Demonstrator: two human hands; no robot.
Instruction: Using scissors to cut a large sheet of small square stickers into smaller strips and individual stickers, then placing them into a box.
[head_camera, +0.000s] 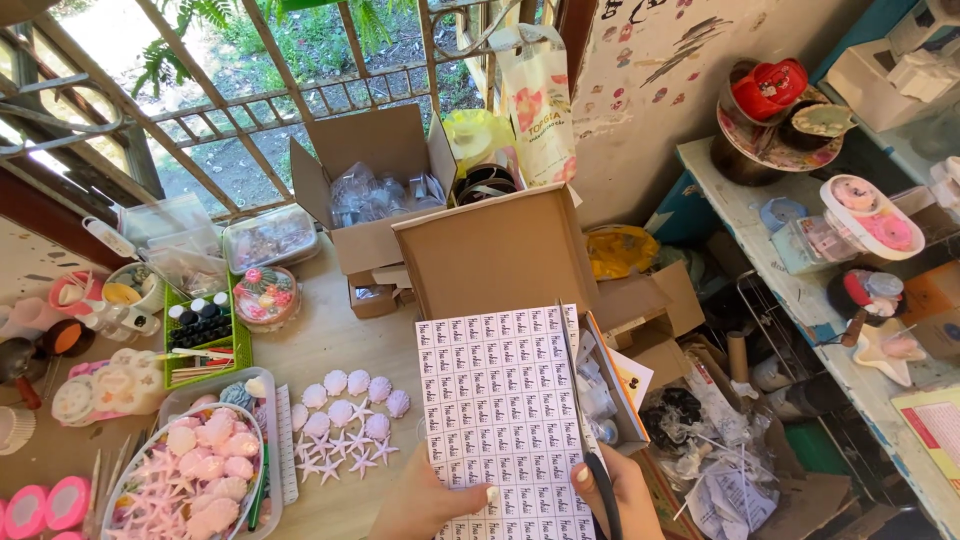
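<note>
Both hands hold one sheet of small white labels, printed in rows, flat above the near edge of the desk. Left hand grips the sheet's lower left portion, thumb pressed on top, fingers curled beneath and out of sight. Right hand closes on the lower right edge, thumb on top; a dark strap-like thing lies across this hand, kind not discernible. The sheet's far end reaches the flap of an open cardboard box standing at the desk's right edge; the sheet covers most of the box opening, and small plastic-wrapped items show along its right side. Left of the sheet, on the bare desk top, lie rows of pale shell-shaped pieces with small starfish shapes just beside them, nearer the front edge. At the near left corner stands a clear container heaped with pink shells and stars. Behind it, a green tray holds small dark-capped bottles. A second open cardboard box with clear bags inside sits at the far edge under the barred window. A round lidded tub of coloured pieces sits between the green tray and that box.
</note>
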